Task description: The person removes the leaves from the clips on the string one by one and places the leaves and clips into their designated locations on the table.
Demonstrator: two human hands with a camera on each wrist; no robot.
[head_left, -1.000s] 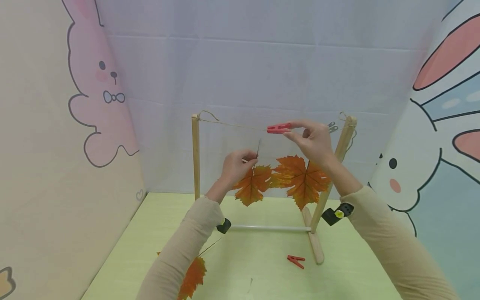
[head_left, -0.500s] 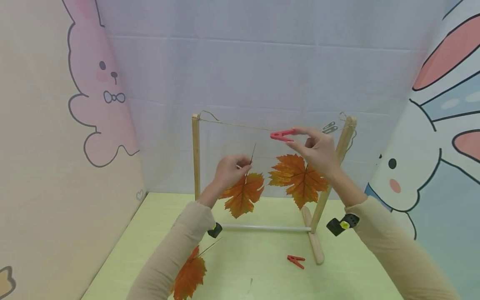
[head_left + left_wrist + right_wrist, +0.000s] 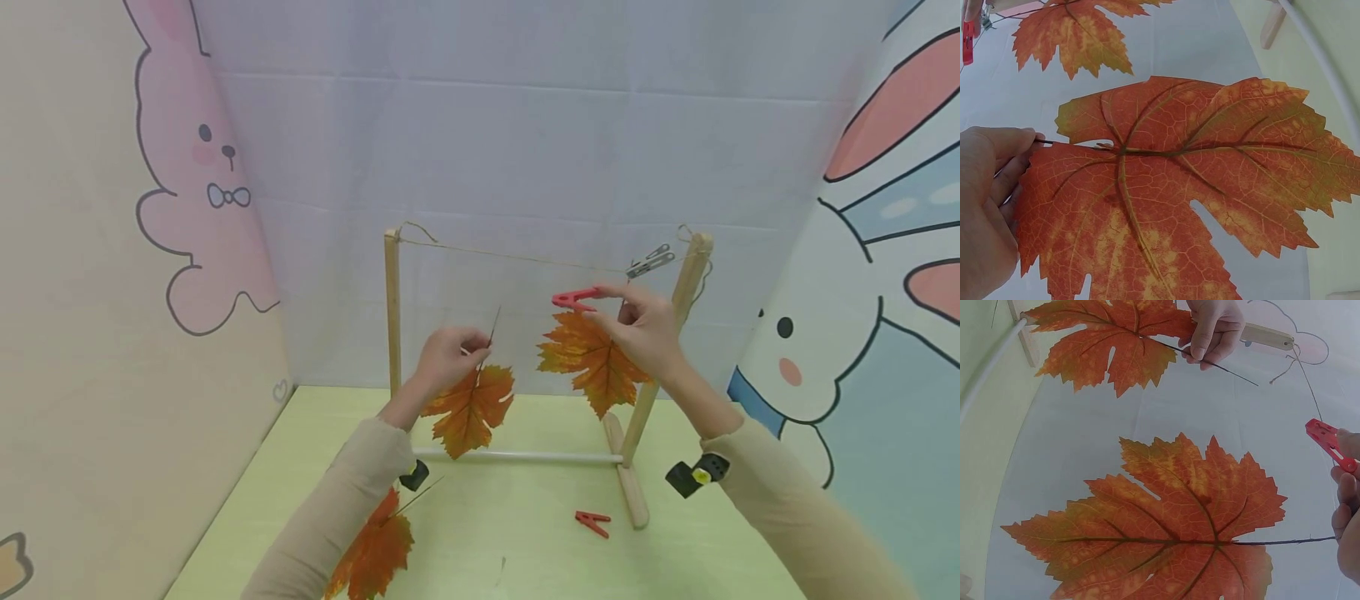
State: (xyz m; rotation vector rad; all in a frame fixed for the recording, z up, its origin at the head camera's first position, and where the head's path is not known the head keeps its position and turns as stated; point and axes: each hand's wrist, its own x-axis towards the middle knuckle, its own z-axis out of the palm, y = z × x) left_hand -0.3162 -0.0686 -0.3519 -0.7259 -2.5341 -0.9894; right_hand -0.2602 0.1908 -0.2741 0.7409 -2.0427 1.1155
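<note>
My left hand (image 3: 448, 360) pinches the thin dark stem of an orange artificial maple leaf (image 3: 1166, 169), which hangs below the fingers, apart from the string. Between thumb and fingertips, my right hand (image 3: 643, 327) holds a red clothespin (image 3: 573, 300) by its handle ends. The clothespin is below the string (image 3: 495, 252) in the head view. Behind the right hand another maple leaf (image 3: 596, 367) hangs by its stem from a grey clothespin (image 3: 651, 261) on the string; the hand hides part of that leaf. The right wrist view shows both leaves and the red clothespin.
The string runs between two wooden posts (image 3: 392, 312), joined low down by a white rod (image 3: 525, 456). A second red clothespin (image 3: 593, 522) lies on the yellow-green table (image 3: 525, 550). Another leaf (image 3: 378, 546) lies at the front left, partly behind the left sleeve.
Both hands have come down from the string. The left has moved left and down with its leaf; the right has moved down and slightly right with the red clothespin, uncovering the grey one.
</note>
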